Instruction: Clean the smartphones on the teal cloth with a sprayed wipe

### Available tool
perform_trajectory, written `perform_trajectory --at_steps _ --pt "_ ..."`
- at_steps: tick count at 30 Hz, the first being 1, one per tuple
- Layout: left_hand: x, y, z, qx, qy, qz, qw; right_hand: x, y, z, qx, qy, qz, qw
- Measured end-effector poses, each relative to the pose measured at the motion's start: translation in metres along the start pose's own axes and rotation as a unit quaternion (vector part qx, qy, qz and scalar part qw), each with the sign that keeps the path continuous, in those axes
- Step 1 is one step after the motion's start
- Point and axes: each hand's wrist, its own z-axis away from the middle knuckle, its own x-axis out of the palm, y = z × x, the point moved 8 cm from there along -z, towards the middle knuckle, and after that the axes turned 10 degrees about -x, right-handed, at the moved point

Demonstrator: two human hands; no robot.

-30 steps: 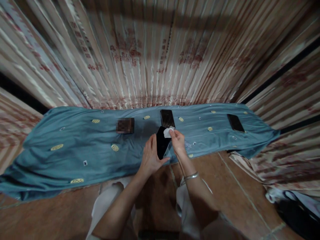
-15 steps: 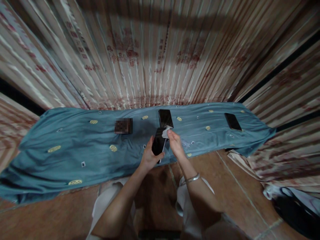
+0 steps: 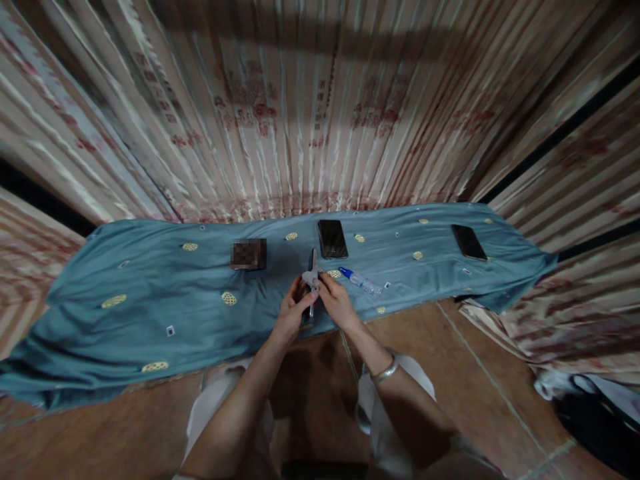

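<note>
My left hand [image 3: 291,312] grips a dark phone [image 3: 312,312], which is turned edge-on towards me above the blue cloth. A small greyish-white wiping cloth [image 3: 311,279] lies against the phone's side, pinched by my right hand [image 3: 337,301], with my left thumb close to it. Just right of my right hand lies a clear bottle with a blue top [image 3: 361,281]. Beyond my hands, a black tablet-like device [image 3: 333,239] rests flat on the cloth. My fingers hide much of the phone.
A blue patterned cloth [image 3: 200,300] covers the long surface. On it sit a dark box with a blurred face [image 3: 249,255] to the left and another black phone [image 3: 469,242] to the far right. Curtains [image 3: 280,147] hang behind; a dark bag-like item [image 3: 595,420] is at lower right.
The phone has turned from showing its dark face to edge-on. My right hand has moved left and down with the wiping cloth, and the blue-topped bottle has come into view.
</note>
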Motion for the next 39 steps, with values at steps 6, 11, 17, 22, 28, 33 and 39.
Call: perform_trajectory --at_steps 6,11,17,22,28,33,39 --pt "0.004 -0.006 0.007 -0.012 -0.007 -0.05 0.999 -0.008 0.028 -0.001 0.07 0.06 0.025 0.995" --pt "0.013 -0.011 0.016 -0.046 -0.031 -0.051 0.997 -0.013 0.053 -0.012 0.092 0.11 0.005 0.99" --pt "0.023 -0.009 0.025 -0.071 -0.088 -0.014 0.993 -0.014 0.073 -0.027 0.124 0.138 -0.071 0.98" --pt "0.022 -0.005 0.025 -0.077 -0.116 0.031 0.99 -0.011 0.063 -0.033 0.103 0.135 -0.099 0.98" --pt "0.021 -0.005 0.027 -0.089 -0.118 0.04 0.988 -0.008 0.056 -0.032 0.138 0.141 -0.244 0.95" --pt "0.019 0.0 0.032 -0.102 -0.116 0.083 0.985 -0.002 0.059 -0.028 0.189 0.127 -0.321 0.919" --pt "0.017 0.011 0.034 -0.094 -0.115 0.13 0.98 0.0 0.064 -0.027 0.174 0.13 -0.298 0.929"
